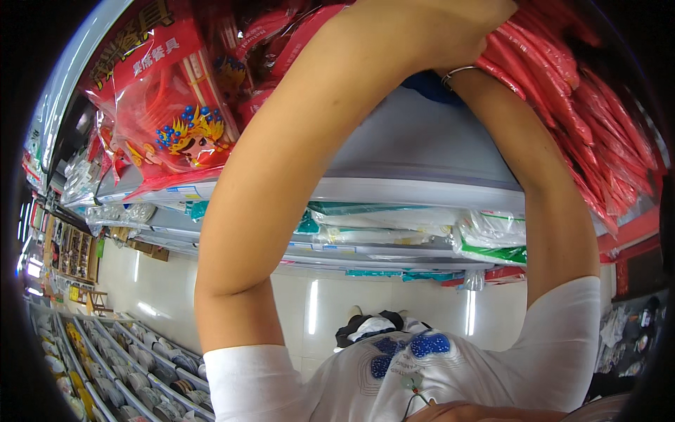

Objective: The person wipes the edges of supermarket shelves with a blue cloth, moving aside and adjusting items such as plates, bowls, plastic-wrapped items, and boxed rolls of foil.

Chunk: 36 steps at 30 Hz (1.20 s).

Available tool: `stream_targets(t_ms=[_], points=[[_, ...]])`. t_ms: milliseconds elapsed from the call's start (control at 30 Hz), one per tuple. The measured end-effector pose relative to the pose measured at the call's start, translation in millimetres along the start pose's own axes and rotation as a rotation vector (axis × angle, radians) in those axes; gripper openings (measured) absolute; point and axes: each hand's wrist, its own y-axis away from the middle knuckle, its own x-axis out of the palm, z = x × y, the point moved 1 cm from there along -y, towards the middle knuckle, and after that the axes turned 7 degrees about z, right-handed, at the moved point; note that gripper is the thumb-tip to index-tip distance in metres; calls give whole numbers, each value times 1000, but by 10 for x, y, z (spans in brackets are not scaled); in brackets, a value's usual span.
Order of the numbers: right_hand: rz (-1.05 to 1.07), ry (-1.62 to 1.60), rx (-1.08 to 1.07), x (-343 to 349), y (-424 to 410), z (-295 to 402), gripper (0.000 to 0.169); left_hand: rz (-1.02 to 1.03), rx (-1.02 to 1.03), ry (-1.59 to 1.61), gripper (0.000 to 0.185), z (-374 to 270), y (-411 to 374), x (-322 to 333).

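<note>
Both my arms reach up to a grey shelf (pixel 422 137). My left hand (pixel 474 26) lies at the top edge, partly cut off, beside red plastic-wrapped packets (pixel 548 68); its fingers cannot be made out. The right forearm crosses behind the left wrist, so my right hand is hidden; a metal bracelet (pixel 454 74) shows at its wrist. Something dark blue, perhaps cloth, (pixel 435 88) lies on the shelf just beneath the crossing. To the left stand clear and red bags of tableware (pixel 179 116) with chopsticks and a printed cartoon figure.
The shelf's front rail (pixel 422 191) runs across before my body. Lower shelves hold white and green plastic packs (pixel 490 237). At the lower left are racks of bowls and dishes (pixel 137 369), with a small wooden stool (pixel 97 301) beyond. Red packets fill the right side.
</note>
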Motion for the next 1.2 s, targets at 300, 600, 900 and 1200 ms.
stream_targets(t_ms=[300, 600, 900, 1200], points=[[-129, 52, -109, -16, -77, 330, 49, -149, 122, -314, 49, -26, 135, 180], [411, 528, 630, -480, 1093, 176, 60, 43, 88, -134, 43, 74, 9, 53], [58, 65, 313, -208, 1043, 480, 59, -27, 100, -220, 39, 1, -49, -32], [-394, 393, -303, 301, 1191, 1462, 26, 22, 100, 8, 27, -168, 126, 57]])
